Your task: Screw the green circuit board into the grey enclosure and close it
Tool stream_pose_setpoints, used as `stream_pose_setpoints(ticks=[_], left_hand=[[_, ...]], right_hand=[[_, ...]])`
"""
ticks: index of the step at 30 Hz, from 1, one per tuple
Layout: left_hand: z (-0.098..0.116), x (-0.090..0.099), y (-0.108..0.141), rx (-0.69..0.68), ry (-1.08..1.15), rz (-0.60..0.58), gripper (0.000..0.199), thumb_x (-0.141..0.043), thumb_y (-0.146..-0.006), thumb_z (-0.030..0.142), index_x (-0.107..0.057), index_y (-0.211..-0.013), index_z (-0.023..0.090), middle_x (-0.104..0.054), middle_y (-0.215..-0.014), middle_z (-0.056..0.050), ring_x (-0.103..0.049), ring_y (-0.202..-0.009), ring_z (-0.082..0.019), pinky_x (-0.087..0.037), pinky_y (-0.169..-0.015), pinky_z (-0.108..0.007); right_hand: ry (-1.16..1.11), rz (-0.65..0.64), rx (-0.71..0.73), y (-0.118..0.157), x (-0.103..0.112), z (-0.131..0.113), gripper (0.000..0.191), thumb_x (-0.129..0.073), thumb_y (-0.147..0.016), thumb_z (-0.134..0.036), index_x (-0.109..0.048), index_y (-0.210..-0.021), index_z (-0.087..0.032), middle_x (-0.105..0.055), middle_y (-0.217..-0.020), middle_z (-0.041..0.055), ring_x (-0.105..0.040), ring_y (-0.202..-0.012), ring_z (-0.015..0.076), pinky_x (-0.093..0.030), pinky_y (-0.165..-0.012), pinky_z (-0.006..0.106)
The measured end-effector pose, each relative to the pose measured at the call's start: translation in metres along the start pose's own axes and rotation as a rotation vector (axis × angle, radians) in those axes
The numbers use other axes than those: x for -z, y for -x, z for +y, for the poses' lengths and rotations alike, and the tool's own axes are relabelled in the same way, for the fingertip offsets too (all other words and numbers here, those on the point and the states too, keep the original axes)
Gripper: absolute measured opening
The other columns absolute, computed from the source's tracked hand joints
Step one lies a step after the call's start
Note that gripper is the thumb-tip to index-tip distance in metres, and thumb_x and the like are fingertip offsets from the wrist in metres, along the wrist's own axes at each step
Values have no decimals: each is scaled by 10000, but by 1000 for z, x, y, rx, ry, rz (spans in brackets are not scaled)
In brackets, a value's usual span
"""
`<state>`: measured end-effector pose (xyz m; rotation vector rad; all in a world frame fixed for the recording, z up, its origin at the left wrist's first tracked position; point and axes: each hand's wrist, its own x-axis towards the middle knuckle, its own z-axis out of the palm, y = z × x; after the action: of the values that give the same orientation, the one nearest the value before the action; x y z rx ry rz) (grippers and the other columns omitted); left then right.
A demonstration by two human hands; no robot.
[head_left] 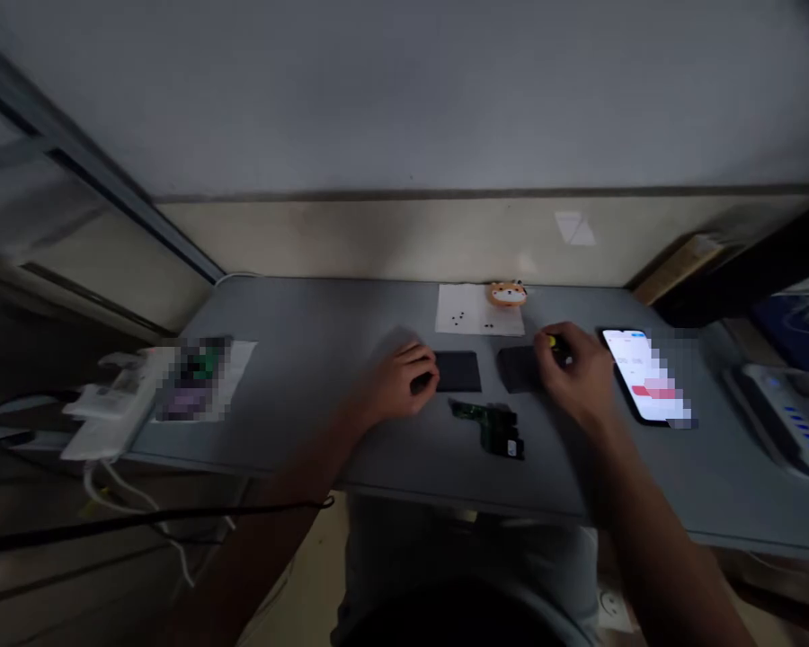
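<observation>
My left hand (404, 382) is curled at the left end of a flat dark rectangular panel (458, 371); a dark patch shows between its fingers, too dim to make out. My right hand (573, 368) is closed on a small yellow-and-black object (558, 349), mostly hidden by the fingers. Just left of that hand lies a dark block-like piece (518, 369). Nearer the front edge, between my hands, rests a dark green circuit board (493, 429) with black parts and a white label.
A white sheet (468, 310) with several tiny dark pieces lies at the back, an orange animal-faced item (508, 294) on it. To the right are a lit phone (637, 368) and a power strip (792, 418). White plastic items (104, 413) and cables are at left.
</observation>
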<state>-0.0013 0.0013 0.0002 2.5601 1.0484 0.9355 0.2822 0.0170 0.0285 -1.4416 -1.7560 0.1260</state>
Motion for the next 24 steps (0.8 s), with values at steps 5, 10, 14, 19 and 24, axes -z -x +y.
stream_pose_setpoints(ticks=[5, 10, 14, 19, 24], left_hand=[[-9, -3, 0, 73, 24, 33, 203, -511, -1009, 210, -649, -860, 203, -688, -881, -66, -649, -878, -200, -556, -859, -353], [-14, -11, 1, 84, 7, 73, 216, -506, -1030, 238, -681, -908, 208, -697, -916, -62, -676, -899, -192, -571, -843, -327], [-18, -14, 1, 89, -7, 105, 232, -512, -1041, 257, -697, -908, 211, -696, -939, -57, -687, -907, -180, -576, -847, -308], [-19, -15, 2, 68, 9, 125, 240, -522, -1054, 284, -707, -922, 208, -700, -958, -58, -688, -920, -174, -578, -857, -308], [-12, -15, -4, 101, 44, 79, 231, -527, -1050, 317, -716, -977, 205, -709, -1031, -66, -692, -974, -180, -577, -902, -324]], right_hand=[[128, -176, 43, -2, 2, 4, 198, -575, -927, -373, -700, -906, -222, -719, -941, 104, -678, -830, 269, -502, -770, 388], [228, -227, 9, -1, 1, 10, 161, -607, -896, -311, -718, -965, -216, -707, -1010, 110, -659, -810, 267, -483, -744, 381], [251, -219, 5, 1, -5, 11, 176, -588, -924, -320, -714, -987, -215, -702, -1003, 111, -643, -798, 259, -464, -720, 363], [280, -190, 22, 3, -13, 6, 192, -540, -962, -296, -706, -987, -202, -698, -976, 115, -631, -772, 247, -460, -726, 359], [306, -182, -23, 4, -16, 2, 189, -532, -956, -270, -704, -986, -198, -695, -991, 128, -634, -788, 255, -453, -727, 360]])
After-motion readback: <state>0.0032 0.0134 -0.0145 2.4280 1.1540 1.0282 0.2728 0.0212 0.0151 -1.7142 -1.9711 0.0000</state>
